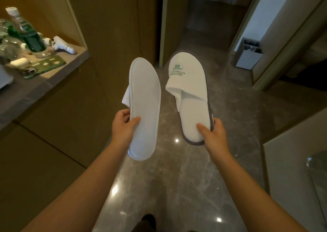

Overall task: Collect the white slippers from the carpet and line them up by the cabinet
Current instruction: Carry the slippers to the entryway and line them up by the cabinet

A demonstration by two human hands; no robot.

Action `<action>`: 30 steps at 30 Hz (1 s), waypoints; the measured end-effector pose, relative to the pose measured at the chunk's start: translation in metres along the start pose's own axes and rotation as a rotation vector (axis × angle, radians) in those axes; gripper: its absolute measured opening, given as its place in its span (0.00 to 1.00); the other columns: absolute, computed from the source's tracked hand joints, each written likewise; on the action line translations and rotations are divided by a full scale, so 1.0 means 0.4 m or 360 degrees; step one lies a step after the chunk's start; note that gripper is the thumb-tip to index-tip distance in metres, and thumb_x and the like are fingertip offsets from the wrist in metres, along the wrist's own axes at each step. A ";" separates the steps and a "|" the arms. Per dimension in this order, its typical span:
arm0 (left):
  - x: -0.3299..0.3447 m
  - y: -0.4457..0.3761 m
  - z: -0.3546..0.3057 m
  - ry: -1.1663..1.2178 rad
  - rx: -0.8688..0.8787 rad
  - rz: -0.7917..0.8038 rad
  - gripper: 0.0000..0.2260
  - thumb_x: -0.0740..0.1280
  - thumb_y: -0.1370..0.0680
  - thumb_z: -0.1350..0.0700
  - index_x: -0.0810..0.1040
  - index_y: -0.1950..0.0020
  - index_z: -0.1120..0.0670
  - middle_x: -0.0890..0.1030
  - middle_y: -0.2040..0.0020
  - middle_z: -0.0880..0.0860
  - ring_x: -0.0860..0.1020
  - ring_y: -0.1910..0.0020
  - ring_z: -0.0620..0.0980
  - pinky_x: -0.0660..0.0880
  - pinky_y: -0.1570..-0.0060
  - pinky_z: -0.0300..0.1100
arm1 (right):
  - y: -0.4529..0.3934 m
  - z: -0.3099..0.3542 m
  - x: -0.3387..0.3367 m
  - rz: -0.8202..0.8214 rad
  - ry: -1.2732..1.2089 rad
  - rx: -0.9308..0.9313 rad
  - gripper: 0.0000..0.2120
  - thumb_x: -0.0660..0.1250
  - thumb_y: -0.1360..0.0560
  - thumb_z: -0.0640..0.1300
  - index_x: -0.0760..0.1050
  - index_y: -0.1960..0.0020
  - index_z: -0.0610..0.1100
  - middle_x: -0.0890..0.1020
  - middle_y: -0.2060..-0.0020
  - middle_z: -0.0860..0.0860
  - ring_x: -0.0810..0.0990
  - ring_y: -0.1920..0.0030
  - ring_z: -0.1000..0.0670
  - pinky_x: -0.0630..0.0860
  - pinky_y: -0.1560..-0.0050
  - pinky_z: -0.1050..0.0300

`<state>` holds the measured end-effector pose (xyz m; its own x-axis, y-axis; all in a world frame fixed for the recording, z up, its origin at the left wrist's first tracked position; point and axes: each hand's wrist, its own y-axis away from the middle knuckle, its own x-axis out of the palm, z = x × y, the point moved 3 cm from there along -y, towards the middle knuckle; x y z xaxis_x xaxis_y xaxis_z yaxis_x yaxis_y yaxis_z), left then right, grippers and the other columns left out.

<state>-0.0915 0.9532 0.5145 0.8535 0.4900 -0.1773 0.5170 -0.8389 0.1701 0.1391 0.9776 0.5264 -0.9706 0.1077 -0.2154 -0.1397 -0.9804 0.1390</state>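
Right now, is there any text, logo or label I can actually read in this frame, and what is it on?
None can be read.
Right slipper: green logo with lines of text, too blurred.
Bottle: green label, print too small.
Left slipper: plain sole facing the camera, no text showing.

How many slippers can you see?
2. One slipper is in the left hand, sole facing the camera. The other slipper is in the right hand, top side up. More may be out of view.

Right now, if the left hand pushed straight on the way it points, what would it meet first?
Probably the brown cabinet front ahead; the left hand carries its sole-up white slipper toward it. Nothing else shows in between, though depth is unclear.
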 end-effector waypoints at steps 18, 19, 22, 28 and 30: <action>0.303 -0.554 0.066 0.0178 -0.0391 -0.0891 0.12 0.67 0.29 0.60 0.73 0.47 0.57 0.76 0.55 0.51 0.74 0.58 0.48 0.69 0.64 0.37 | -0.929 0.036 0.285 0.0874 0.0306 0.0009 0.16 0.64 0.28 0.37 0.65 0.42 0.39 0.73 0.51 0.48 0.73 0.53 0.49 0.72 0.54 0.55; 0.305 -0.567 0.080 0.0193 -0.0415 -0.0937 0.11 0.68 0.29 0.61 0.73 0.48 0.57 0.76 0.57 0.50 0.74 0.59 0.47 0.69 0.65 0.36 | -0.960 0.024 0.315 0.0919 0.0337 0.0016 0.16 0.64 0.28 0.37 0.65 0.42 0.38 0.73 0.51 0.48 0.73 0.52 0.48 0.72 0.53 0.53; 0.298 -0.609 0.140 0.0234 -0.0534 -0.1079 0.11 0.68 0.30 0.61 0.73 0.49 0.57 0.76 0.60 0.47 0.74 0.62 0.43 0.69 0.66 0.36 | -1.033 -0.036 0.407 0.1056 0.0428 0.0067 0.16 0.65 0.29 0.37 0.66 0.43 0.39 0.73 0.50 0.46 0.73 0.50 0.46 0.72 0.53 0.52; 0.303 -0.757 0.297 0.0228 -0.0736 -0.1147 0.08 0.67 0.30 0.61 0.73 0.52 0.56 0.76 0.61 0.49 0.75 0.61 0.49 0.71 0.60 0.43 | -1.164 -0.194 0.588 0.1100 0.0529 0.0255 0.15 0.65 0.29 0.38 0.67 0.44 0.36 0.74 0.50 0.45 0.73 0.50 0.43 0.69 0.55 0.53; 0.311 -0.823 0.351 0.0245 -0.0796 -0.1145 0.08 0.68 0.30 0.61 0.74 0.52 0.56 0.77 0.60 0.51 0.75 0.60 0.51 0.72 0.58 0.45 | -1.211 -0.247 0.644 0.1082 0.0524 0.0316 0.16 0.65 0.29 0.38 0.67 0.43 0.35 0.74 0.51 0.44 0.73 0.51 0.44 0.69 0.59 0.56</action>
<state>-0.1646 1.2572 0.3005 0.2916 0.9152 -0.2781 0.8688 -0.1317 0.4773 -0.0237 1.4640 0.3079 -0.7517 -0.5911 -0.2926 0.4023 -0.7625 0.5068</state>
